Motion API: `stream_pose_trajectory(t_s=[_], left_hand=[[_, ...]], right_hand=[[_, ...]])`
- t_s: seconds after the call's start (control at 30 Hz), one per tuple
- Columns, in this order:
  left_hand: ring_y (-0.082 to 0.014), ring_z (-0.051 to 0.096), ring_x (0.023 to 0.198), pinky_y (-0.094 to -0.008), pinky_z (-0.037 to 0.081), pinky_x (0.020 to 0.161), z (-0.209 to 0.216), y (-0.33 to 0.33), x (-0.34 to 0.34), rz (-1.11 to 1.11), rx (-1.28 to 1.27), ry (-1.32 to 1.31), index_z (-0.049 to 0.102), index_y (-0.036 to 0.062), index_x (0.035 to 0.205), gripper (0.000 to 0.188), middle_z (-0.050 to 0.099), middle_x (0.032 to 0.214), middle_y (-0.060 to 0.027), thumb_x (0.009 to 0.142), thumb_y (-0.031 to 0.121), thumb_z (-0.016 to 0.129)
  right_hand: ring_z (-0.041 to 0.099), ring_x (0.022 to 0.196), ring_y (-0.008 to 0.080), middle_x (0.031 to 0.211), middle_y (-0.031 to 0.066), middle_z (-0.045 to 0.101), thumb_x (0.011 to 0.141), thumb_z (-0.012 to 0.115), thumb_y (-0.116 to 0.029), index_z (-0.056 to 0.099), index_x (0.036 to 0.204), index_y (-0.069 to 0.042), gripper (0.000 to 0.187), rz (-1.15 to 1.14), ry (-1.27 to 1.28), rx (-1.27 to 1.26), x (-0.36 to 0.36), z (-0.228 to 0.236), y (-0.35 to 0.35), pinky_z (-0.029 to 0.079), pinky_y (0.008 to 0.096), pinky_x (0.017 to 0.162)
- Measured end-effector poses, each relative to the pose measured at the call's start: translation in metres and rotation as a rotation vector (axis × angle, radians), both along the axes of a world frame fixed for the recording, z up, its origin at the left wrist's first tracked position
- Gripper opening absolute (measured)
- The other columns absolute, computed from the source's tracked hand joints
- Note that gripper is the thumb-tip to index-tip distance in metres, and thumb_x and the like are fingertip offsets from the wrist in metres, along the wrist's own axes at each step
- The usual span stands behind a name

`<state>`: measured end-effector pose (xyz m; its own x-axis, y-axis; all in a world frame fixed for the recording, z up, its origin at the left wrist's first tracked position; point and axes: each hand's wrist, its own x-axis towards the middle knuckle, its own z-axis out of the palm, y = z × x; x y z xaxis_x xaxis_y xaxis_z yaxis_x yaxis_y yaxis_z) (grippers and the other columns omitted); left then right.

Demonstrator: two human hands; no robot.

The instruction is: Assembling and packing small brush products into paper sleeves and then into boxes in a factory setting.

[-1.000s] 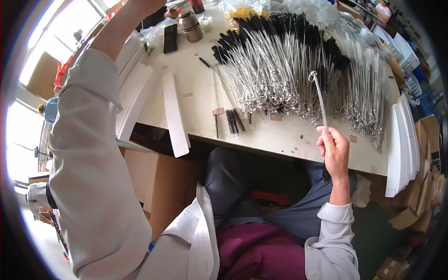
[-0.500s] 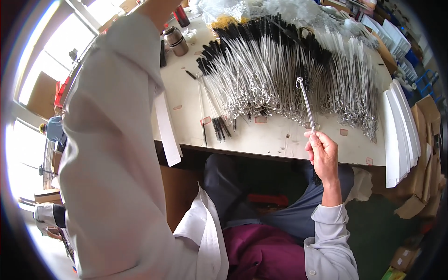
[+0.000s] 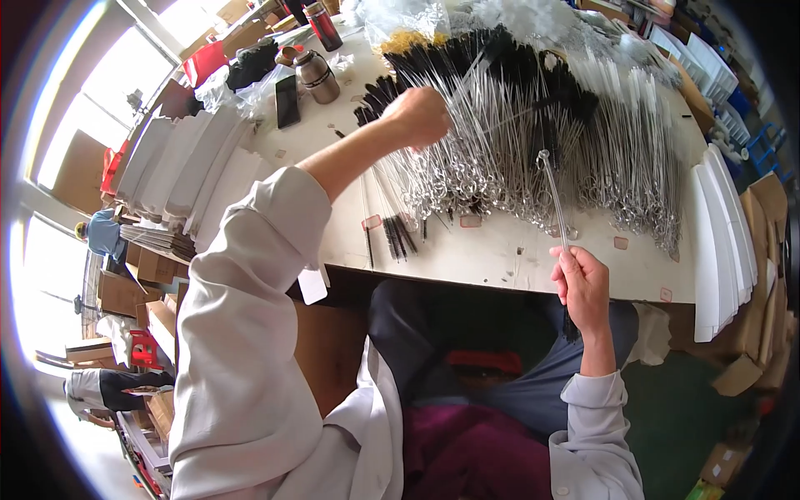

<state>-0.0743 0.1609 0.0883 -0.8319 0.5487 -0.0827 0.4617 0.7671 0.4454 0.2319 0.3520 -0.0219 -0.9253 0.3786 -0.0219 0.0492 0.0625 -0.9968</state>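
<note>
My right hand (image 3: 583,283) is closed around a slim bundle of wire-handled brushes (image 3: 557,196) at the table's front edge. Their looped ends point up and away over the table, and black bristles show below the fist. My left hand (image 3: 419,117) is a blurred fist over the left part of a big pile of similar brushes (image 3: 483,146). Smeared wire stems with black bristle heads (image 3: 500,42) reach right from that fist, so it seems to grip brushes; how many I cannot tell. The pile's loops lie toward me, its bristles mostly away.
Several loose brushes (image 3: 392,229) lie left of the pile. A steel flask (image 3: 317,77), phone (image 3: 287,102) and red bottle (image 3: 323,27) stand or lie far left. White folded cartons flank the table, left (image 3: 187,158) and right (image 3: 723,242). Clear plastic bags (image 3: 533,21) sit behind.
My left arm has swung from the far left, where its sleeve hid the flask's surroundings, rightward to the brush pile. The right hand still holds its bundle in nearly the same place.
</note>
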Motion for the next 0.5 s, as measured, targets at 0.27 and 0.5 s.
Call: stream_pose_trajectory(t_s=[0.27, 0.5], left_hand=[[-0.0120, 0.046, 0.043, -0.0369, 0.045, 0.044, -0.015, 0.018, 0.022, -0.129, -0.098, 0.104, 0.058, 0.0067, 0.059, 0.066, 0.056, 0.055, -0.0028, 0.086, 0.065, 0.070], [-0.0164, 0.051, 0.048, -0.0344, 0.048, 0.043, -0.024, 0.033, 0.037, -0.184, 0.019, 0.275, 0.061, 0.0030, 0.068, 0.040, 0.057, 0.060, -0.0065, 0.086, 0.037, 0.069]], right_hand=[[0.047, 0.050, 0.0042, 0.069, 0.0025, 0.060, 0.106, 0.054, -0.018, 0.069, 0.102, 0.003, 0.026, -0.012, -0.002, 0.042, 0.002, -0.008, 0.004, 0.036, 0.0211, 0.042], [0.046, 0.048, 0.0034, 0.069, 0.0016, 0.058, 0.107, 0.053, -0.021, 0.067, 0.103, 0.003, 0.028, 0.003, 0.019, 0.020, -0.002, -0.013, -0.002, 0.035, 0.0204, 0.040]])
